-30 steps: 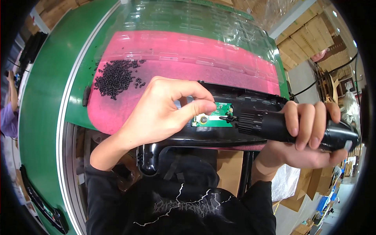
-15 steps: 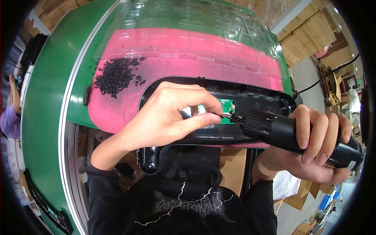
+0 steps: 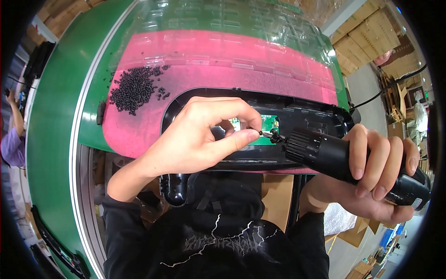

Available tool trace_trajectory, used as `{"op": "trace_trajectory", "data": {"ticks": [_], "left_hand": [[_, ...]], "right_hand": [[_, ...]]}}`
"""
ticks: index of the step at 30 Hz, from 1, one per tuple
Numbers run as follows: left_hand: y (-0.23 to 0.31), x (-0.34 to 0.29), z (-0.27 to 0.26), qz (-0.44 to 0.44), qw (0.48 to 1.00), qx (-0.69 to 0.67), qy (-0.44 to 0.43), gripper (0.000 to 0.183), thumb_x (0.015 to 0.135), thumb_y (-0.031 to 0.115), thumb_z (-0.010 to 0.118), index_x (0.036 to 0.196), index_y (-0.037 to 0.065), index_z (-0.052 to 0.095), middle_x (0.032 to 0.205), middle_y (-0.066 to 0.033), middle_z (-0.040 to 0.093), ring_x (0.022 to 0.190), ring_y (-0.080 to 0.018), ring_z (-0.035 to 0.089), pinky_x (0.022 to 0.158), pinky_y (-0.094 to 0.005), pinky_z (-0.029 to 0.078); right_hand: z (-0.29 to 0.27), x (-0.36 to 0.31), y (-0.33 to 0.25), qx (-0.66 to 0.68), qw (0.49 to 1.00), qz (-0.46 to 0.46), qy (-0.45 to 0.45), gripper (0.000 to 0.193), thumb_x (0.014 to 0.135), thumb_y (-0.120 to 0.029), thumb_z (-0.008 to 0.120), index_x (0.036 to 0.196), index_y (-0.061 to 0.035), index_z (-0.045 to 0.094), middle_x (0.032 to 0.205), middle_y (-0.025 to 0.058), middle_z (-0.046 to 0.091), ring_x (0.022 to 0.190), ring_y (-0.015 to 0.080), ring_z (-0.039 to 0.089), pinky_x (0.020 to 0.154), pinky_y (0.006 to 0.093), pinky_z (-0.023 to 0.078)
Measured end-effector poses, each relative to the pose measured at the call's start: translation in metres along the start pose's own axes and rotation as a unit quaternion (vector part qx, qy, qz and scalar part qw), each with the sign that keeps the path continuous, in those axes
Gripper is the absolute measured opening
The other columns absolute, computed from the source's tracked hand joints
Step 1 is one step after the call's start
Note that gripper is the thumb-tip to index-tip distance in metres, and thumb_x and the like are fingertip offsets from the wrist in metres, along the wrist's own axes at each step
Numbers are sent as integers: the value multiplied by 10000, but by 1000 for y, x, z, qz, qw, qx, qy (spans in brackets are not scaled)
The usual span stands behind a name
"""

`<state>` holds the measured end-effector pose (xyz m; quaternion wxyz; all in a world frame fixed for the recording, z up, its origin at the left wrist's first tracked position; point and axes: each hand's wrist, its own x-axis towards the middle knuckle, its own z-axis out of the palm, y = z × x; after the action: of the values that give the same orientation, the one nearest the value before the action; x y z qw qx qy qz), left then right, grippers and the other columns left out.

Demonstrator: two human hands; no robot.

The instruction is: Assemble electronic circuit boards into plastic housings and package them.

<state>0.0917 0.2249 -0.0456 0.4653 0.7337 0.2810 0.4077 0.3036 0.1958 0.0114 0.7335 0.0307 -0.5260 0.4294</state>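
Snugly curled, right hand (image 3: 377, 171) grips screwdriver (image 3: 321, 151) (black).

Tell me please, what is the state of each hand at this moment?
Left hand: thumb and forefinger closed on a small dark piece, likely a screw, by the driver bit.
Right hand: closed around the black electric screwdriver.
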Motion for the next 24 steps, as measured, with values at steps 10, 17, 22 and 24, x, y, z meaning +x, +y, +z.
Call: {"op": "trace_trajectory", "data": {"ticks": [10,17,22,24], "left_hand": [[2,1,-6,19,997,66,-37,68,805,4,657,864,-9,626,805,-91,639,731,-187,616,669,-297,480],[2,3,-4,15,998,56,-36,63,797,-6,656,852,-8,625,785,-89,632,722,-195,607,674,-303,480],[1,4,-2,24,997,60,-33,44,813,-4,646,853,-12,631,786,-86,640,708,-174,616,651,-284,483],[0,3,-3,-41,998,-1,-41,43,832,5,641,863,-24,636,793,-84,655,692,-144,629,621,-257,490]], "right_hand": [[-2,0,0,-5,1000,25,-10,389,734,-367,651,934,-95,457,572,-59,518,424,41,499,516,207,443],[-1,-1,1,-3,999,30,-12,410,700,-391,660,906,-95,464,552,-55,524,402,49,493,497,210,445],[-3,-1,2,-3,1000,21,-19,405,686,-379,658,902,-89,474,551,-49,530,404,58,504,486,218,451],[-7,0,1,19,998,34,-50,409,671,-359,665,915,-81,490,548,-41,529,397,69,496,488,228,461]]}}
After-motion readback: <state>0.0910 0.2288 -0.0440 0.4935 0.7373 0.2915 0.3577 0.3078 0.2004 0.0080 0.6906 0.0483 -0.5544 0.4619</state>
